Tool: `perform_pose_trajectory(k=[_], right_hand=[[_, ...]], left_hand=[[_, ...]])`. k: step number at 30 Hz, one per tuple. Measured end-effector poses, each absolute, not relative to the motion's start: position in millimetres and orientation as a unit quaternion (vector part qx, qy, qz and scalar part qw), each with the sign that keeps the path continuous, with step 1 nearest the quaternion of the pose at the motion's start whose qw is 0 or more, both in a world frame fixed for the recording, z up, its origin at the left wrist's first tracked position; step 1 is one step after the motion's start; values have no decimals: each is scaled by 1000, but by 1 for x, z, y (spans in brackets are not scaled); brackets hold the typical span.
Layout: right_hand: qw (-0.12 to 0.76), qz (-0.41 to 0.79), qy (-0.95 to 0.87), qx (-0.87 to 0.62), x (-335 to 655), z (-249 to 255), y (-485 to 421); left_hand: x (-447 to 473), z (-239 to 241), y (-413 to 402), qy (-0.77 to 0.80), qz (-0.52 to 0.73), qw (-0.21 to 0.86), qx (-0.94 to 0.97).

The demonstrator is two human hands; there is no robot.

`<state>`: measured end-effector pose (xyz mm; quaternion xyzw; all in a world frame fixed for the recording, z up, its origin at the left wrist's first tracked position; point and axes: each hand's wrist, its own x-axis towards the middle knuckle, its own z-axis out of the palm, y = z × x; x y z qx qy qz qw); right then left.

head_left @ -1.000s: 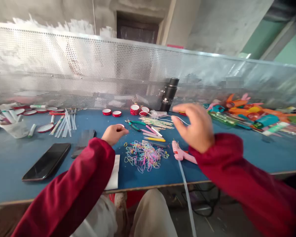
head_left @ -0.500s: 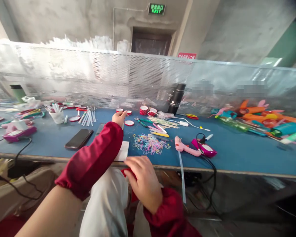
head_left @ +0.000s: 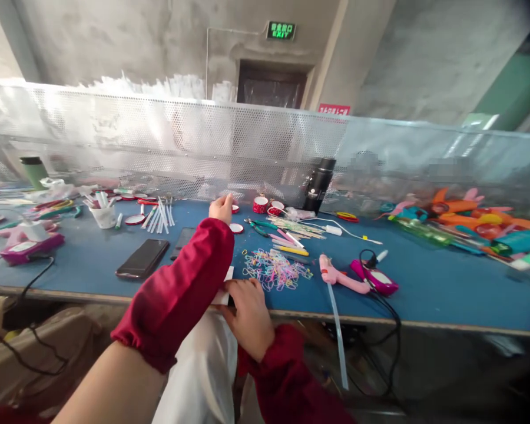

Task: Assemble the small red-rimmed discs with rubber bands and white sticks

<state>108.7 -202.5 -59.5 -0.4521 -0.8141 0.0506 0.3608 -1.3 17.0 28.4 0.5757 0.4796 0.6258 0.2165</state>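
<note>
My left hand reaches far over the blue table, its fingers closed in a pinch beside a round white lid with a red rim. What it pinches is hidden. At the table's front edge, my right hand grips a piece of white paper, fingers above and thumb below. My left sleeve covers part of the paper. Just right of the paper lies a spread heap of small coloured rubber bands. A pink glue gun with a long clear glue stick hanging from it rests further right.
Two phones, one a black phone, lie left of my arm. A white cup of sticks stands behind. Red tape rolls, pliers, pens and a black flask are at the back. Orange and blue items pile at the right.
My right hand has moved from in front of the table edge onto the white paper. My left hand has shifted slightly right, still extended and closed. The camera view has tilted up slightly.
</note>
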Motion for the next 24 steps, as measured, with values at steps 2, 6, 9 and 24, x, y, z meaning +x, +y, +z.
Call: perform_pose_trajectory(k=[2, 6, 9, 24], right_hand=[[371, 44, -810, -451, 111, -57, -208], [421, -2, -790, -445, 127, -63, -232], [454, -64, -768, -447, 159, -66, -252], [552, -291, -670, -403, 235, 37, -235]], left_hand=[[-1, 12, 16, 500, 598, 158, 605], [-11, -5, 17, 562, 545, 79, 617], [-13, -8, 18, 584, 521, 36, 621], [-2, -41, 28, 610, 195, 7, 768]])
